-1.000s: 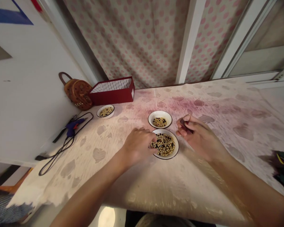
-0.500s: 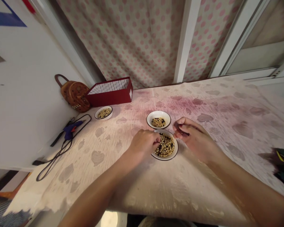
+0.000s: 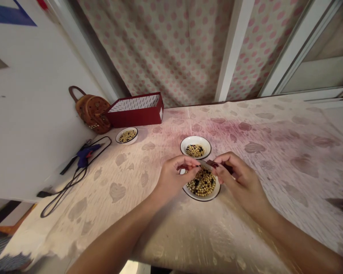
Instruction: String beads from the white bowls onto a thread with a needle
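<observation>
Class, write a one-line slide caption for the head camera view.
The left hand and right hand meet over a bowl of pale and dark beans, beside a second bowl.

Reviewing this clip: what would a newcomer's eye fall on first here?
Two bare hands meet at the front of the scene, the left hand and right hand over a white bowl of pale and dark beans, the right pinching something dark. A second bowl sits just behind it, and a third bowl further left, beside a red box.
</observation>
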`<act>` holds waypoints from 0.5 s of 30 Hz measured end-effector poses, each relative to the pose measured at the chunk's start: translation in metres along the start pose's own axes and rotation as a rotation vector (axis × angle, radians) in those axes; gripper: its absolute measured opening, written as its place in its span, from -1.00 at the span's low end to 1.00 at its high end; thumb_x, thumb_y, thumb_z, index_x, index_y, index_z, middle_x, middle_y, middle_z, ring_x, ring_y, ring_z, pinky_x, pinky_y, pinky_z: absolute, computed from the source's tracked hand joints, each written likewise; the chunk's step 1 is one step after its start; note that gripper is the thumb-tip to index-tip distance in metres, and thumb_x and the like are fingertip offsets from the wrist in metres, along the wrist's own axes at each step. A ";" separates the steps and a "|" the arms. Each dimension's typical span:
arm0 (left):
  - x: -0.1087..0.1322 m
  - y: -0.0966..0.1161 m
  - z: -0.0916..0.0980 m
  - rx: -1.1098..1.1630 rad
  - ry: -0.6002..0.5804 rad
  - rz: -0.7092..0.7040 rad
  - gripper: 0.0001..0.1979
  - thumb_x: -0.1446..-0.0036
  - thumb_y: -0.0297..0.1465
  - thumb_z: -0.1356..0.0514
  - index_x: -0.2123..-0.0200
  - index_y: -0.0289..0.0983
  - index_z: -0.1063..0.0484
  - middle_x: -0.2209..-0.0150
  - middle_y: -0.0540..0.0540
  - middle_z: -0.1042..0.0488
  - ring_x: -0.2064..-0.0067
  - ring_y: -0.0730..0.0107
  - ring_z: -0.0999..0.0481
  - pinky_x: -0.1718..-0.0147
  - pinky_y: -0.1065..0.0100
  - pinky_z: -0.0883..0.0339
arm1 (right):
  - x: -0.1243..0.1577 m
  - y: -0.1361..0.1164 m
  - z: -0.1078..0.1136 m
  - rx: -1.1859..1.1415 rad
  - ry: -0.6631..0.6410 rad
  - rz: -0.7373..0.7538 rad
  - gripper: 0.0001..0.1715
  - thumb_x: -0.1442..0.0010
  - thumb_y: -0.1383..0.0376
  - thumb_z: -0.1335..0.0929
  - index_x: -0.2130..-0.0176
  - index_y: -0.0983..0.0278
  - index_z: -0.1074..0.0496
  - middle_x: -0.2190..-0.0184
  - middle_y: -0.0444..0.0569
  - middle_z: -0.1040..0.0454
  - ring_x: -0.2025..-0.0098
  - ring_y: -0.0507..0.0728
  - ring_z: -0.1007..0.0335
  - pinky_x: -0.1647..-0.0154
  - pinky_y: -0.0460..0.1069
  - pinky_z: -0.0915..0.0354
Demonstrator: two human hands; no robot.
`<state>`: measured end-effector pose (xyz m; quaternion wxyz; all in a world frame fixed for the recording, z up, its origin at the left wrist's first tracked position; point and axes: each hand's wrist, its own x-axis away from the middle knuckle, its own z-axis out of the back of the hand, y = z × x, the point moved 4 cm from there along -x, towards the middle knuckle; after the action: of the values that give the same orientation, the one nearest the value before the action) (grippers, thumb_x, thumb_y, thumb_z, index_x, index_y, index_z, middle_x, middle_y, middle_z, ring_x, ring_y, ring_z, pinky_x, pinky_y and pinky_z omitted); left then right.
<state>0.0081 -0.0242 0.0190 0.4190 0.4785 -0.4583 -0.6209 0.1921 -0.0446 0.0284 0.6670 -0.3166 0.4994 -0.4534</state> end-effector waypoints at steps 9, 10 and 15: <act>0.001 -0.002 -0.004 -0.028 -0.049 0.057 -0.86 -0.13 -0.37 -0.33 0.24 -0.30 -0.56 0.29 -0.11 -0.60 0.27 0.41 -0.56 0.19 0.31 -0.51 | 0.004 -0.011 -0.004 0.215 -0.039 0.141 -0.92 -0.37 0.30 -0.30 0.19 0.14 -0.41 0.35 -0.12 -0.54 0.36 0.07 -0.47 0.41 -0.05 -0.32; 0.002 -0.003 -0.004 -0.032 -0.051 0.067 -0.85 -0.13 -0.37 -0.33 0.23 -0.30 -0.55 0.28 -0.11 -0.60 0.27 0.41 -0.56 0.18 0.30 -0.52 | 0.004 -0.010 -0.005 0.223 -0.046 0.140 -0.92 -0.37 0.30 -0.30 0.19 0.14 -0.40 0.34 -0.11 -0.55 0.35 0.08 -0.48 0.40 -0.05 -0.34; 0.003 -0.004 -0.005 0.003 -0.047 0.097 -0.86 -0.11 -0.40 -0.34 0.24 -0.31 -0.56 0.29 -0.10 -0.60 0.27 0.41 -0.56 0.17 0.30 -0.51 | 0.005 -0.008 -0.008 0.263 -0.060 0.140 -0.94 -0.36 0.30 -0.30 0.19 0.14 -0.39 0.35 -0.12 -0.56 0.36 0.08 -0.51 0.39 -0.04 -0.36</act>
<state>0.0123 -0.0268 0.0138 0.4373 0.4416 -0.4914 -0.6101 0.1831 -0.0516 0.0311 0.7473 -0.2041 0.4363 -0.4578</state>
